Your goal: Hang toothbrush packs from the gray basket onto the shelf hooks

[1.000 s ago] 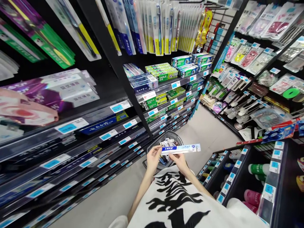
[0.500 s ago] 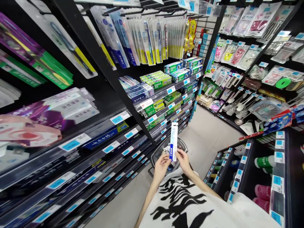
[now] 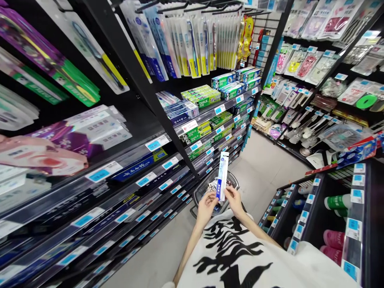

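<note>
A packaged toothbrush [image 3: 222, 176], white and pale blue with a dark blue lower end, stands nearly upright between my hands. On its lower left edge, the fingers of my left hand [image 3: 207, 205] are pinched closed. My right hand [image 3: 233, 198] grips the lower right edge, thumb and fingers closed on it. Below and behind the pack is a grey shopping basket [image 3: 201, 191] with several items in it, which I cannot make out; my hands and the pack partly hide it.
To the left runs a tall shelf with price labels [image 3: 157, 143], hanging toothbrushes [image 3: 192, 48] and toothpaste boxes [image 3: 201, 96]. A lower shelf with bottles [image 3: 337, 202] stands close on my right. Bagged goods [image 3: 309, 66] hang at the back right. Between them lies the grey floor [image 3: 255, 160].
The view has shifted a little, so the shelves sit slightly to the right. Both hands still hold the packaged toothbrush above the basket.
</note>
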`<state>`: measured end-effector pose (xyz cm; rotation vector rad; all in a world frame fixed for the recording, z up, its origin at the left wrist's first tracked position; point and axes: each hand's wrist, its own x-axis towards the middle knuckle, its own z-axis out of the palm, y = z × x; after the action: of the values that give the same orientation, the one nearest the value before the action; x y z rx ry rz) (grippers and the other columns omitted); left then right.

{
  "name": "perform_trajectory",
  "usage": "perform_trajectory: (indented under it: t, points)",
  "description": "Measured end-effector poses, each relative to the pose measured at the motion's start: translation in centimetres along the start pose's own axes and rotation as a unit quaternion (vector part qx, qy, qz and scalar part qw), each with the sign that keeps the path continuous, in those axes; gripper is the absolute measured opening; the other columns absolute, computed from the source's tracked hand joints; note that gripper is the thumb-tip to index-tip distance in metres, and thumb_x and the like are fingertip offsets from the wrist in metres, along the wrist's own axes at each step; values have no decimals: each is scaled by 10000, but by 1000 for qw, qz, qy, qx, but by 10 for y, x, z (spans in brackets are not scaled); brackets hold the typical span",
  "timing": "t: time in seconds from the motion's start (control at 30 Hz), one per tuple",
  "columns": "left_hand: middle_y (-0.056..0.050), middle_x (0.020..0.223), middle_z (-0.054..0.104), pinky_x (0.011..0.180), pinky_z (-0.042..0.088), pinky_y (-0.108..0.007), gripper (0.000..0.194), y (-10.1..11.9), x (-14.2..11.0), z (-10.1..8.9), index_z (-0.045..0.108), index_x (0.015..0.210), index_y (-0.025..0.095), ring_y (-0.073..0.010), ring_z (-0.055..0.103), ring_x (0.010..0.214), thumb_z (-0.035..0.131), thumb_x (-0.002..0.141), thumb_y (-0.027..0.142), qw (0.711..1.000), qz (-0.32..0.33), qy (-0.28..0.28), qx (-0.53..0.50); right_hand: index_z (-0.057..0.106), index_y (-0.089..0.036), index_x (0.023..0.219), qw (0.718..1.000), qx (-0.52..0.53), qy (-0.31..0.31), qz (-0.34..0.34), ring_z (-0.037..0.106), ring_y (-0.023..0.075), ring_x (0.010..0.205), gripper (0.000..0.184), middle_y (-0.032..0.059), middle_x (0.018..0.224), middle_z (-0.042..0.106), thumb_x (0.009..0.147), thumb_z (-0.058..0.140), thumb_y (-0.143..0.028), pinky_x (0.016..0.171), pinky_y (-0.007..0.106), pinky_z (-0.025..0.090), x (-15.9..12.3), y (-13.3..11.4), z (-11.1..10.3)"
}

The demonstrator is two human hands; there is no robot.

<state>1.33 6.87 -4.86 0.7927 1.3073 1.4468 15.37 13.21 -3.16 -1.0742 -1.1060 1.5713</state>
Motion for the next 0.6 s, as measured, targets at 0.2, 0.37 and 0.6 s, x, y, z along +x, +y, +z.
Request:
perform_trajectory:
  t: [0.2, 0.37, 0.6]
  points:
    - [-49, 850, 700, 772, 595, -316, 370, -3, -6, 1, 691, 1037, 172, -181, 695, 791, 806, 785, 418, 1000, 2, 11, 14, 767, -240, 906, 1000, -11, 5, 3, 614, 210, 634, 373, 51, 787, 727, 783, 779, -592, 557, 318, 484, -6, 1, -1]
    - [-70, 852, 726, 719, 587, -321, 337, -9, -8, -1, 713, 1013, 190, -212, 708, 782, 772, 801, 446, 996, 27, 24, 85, 781, -270, 918, 1000, -22, 13, -4, 692, 294, 771, 371, 90, 880, 765, 771, 780, -610, 591, 360, 528, -8, 12, -3]
    - [-88, 882, 747, 722, 588, -323, 355, -16, -3, -5, 746, 1040, 194, -226, 712, 791, 719, 854, 495, 991, 46, 10, 124, 775, -200, 938, 1000, -20, 17, 2, 685, 268, 695, 477, 119, 854, 770, 770, 771, -646, 533, 316, 500, -3, 24, -3]
